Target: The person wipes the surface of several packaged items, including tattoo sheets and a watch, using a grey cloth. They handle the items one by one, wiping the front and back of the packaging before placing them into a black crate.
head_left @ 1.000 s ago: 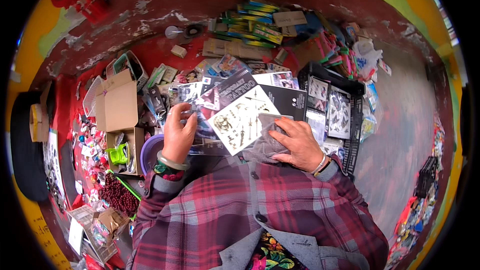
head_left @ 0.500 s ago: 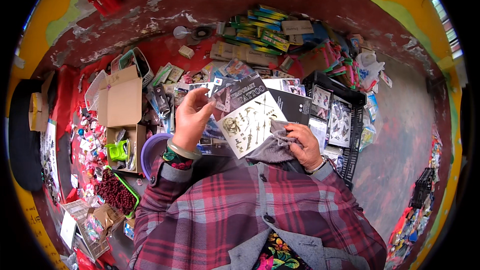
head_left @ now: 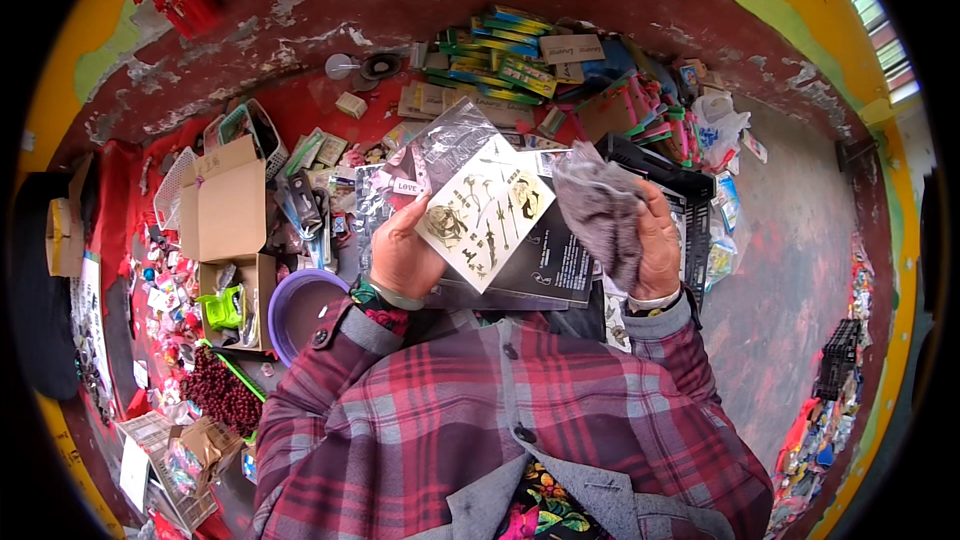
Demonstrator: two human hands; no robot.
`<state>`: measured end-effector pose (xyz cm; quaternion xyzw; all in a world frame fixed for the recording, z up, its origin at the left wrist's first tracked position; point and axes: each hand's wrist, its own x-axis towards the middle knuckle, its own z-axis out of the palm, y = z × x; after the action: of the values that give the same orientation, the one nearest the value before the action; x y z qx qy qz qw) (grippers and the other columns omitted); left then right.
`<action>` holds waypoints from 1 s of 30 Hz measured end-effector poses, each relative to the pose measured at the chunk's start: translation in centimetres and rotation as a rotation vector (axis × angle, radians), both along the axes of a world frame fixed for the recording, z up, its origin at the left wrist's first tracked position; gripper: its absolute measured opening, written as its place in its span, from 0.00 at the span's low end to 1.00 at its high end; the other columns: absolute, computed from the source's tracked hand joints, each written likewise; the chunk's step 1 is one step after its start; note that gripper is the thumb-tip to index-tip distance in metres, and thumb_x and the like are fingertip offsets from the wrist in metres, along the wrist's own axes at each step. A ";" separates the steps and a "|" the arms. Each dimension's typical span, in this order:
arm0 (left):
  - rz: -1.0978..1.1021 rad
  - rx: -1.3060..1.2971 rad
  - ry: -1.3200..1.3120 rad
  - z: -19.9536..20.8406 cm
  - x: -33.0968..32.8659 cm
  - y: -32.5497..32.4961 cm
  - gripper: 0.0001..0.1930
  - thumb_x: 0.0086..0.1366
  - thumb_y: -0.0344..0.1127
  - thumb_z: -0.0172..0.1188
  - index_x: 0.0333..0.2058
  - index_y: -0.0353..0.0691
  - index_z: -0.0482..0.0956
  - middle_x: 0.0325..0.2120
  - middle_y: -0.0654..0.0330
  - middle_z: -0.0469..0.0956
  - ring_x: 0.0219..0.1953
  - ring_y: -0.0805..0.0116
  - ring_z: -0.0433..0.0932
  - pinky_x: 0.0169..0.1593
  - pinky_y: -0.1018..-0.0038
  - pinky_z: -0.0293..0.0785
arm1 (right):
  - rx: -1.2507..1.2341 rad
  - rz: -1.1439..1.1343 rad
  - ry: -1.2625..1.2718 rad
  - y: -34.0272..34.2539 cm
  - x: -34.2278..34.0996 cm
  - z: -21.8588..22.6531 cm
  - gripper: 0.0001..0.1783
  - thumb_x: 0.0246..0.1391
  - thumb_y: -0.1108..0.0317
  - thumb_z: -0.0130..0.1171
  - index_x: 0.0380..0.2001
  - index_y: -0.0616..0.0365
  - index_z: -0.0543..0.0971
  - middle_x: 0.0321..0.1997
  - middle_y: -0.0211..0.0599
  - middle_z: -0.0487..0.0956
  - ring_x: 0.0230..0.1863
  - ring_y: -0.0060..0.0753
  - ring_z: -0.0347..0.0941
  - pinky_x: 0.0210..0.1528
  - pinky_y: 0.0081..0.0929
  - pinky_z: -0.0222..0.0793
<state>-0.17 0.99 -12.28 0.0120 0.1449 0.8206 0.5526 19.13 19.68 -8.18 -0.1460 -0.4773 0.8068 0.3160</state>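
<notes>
My left hand grips the left edge of a white temporary tattoo sheet printed with dark designs, tilted in front of me. Shiny clear plastic extends beyond the sheet's far edge. By the left fingertips is a small pink-and-white tag; whether it is held or lies behind is unclear. My right hand is closed round a crumpled grey cloth, raised to the right of the sheet and apart from it. Beneath both, over my lap, lies a black-backed package.
A purple basin stands left of my lap, beside an open cardboard box. A black crate sits at the right, partly behind my right hand. Stacked colourful boxes and pink-green items lie along the wall.
The cloth has been lifted off the sheet's right edge and moved up and right with my right hand. My left hand has come down to the sheet's edge. The black package underneath is more exposed.
</notes>
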 end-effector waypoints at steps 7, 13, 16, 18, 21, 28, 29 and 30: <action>0.059 -0.036 0.030 3.3 1.0 -0.1 0.32 0.67 0.62 0.35 0.55 0.40 0.65 0.52 0.52 0.70 0.52 0.55 0.71 0.55 0.61 0.68 | 1.630 0.343 -0.296 -6.6 -7.3 1.7 0.35 0.51 0.46 0.53 0.61 0.45 0.63 0.68 0.37 0.56 0.71 0.44 0.43 0.68 0.52 0.30; 0.030 -0.028 0.102 3.7 1.2 -0.8 0.38 0.62 0.68 0.38 0.59 0.43 0.60 0.56 0.53 0.65 0.58 0.55 0.65 0.59 0.57 0.62 | 1.670 0.191 -0.248 -6.9 -9.1 0.8 0.34 0.54 0.48 0.50 0.62 0.45 0.61 0.69 0.36 0.54 0.72 0.42 0.40 0.68 0.51 0.27; -0.041 0.030 0.187 3.1 2.0 -0.3 0.39 0.62 0.67 0.40 0.63 0.46 0.54 0.61 0.56 0.58 0.62 0.55 0.58 0.63 0.55 0.55 | 1.670 0.059 -0.310 -6.4 -9.5 1.4 0.31 0.55 0.51 0.50 0.62 0.45 0.63 0.69 0.37 0.55 0.71 0.42 0.41 0.68 0.50 0.28; -0.029 -0.039 0.256 3.4 2.9 0.2 0.39 0.63 0.66 0.40 0.63 0.45 0.51 0.61 0.57 0.57 0.63 0.56 0.57 0.64 0.56 0.53 | 1.645 -0.054 -0.337 -5.8 -9.6 2.2 0.29 0.54 0.53 0.52 0.59 0.47 0.66 0.65 0.38 0.60 0.68 0.43 0.49 0.67 0.51 0.34; -0.174 -0.027 0.272 2.7 2.6 0.1 0.35 0.65 0.61 0.40 0.64 0.46 0.50 0.61 0.57 0.57 0.62 0.57 0.58 0.63 0.58 0.54 | 1.598 -0.188 -0.348 -4.2 -9.4 2.7 0.28 0.52 0.55 0.54 0.57 0.50 0.68 0.59 0.39 0.67 0.62 0.42 0.60 0.63 0.51 0.46; -0.118 0.124 0.230 4.4 1.6 -0.4 0.31 0.68 0.54 0.41 0.64 0.45 0.49 0.60 0.51 0.58 0.61 0.52 0.60 0.62 0.57 0.57 | 0.674 0.097 -0.419 -0.8 -8.0 0.8 0.25 0.60 0.58 0.50 0.55 0.62 0.68 0.53 0.41 0.73 0.53 0.33 0.69 0.55 0.28 0.62; -0.096 0.122 0.242 4.3 1.2 -0.5 0.31 0.68 0.53 0.41 0.64 0.45 0.49 0.60 0.51 0.59 0.60 0.52 0.61 0.62 0.56 0.57 | 0.201 0.266 -0.226 -0.5 -7.9 -0.2 0.24 0.61 0.61 0.49 0.56 0.64 0.67 0.52 0.38 0.74 0.54 0.29 0.69 0.56 0.26 0.63; -0.073 0.120 0.253 4.1 0.8 -0.7 0.31 0.68 0.53 0.41 0.64 0.44 0.50 0.60 0.50 0.60 0.60 0.52 0.62 0.62 0.56 0.58 | 0.036 0.281 -0.184 -0.1 -7.5 -1.1 0.23 0.61 0.60 0.48 0.55 0.63 0.67 0.52 0.36 0.74 0.52 0.27 0.69 0.55 0.24 0.64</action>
<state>0.62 0.34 -8.22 0.1539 0.1635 0.7991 0.5577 11.65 19.60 -9.27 -0.1452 -0.5344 0.8177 0.1575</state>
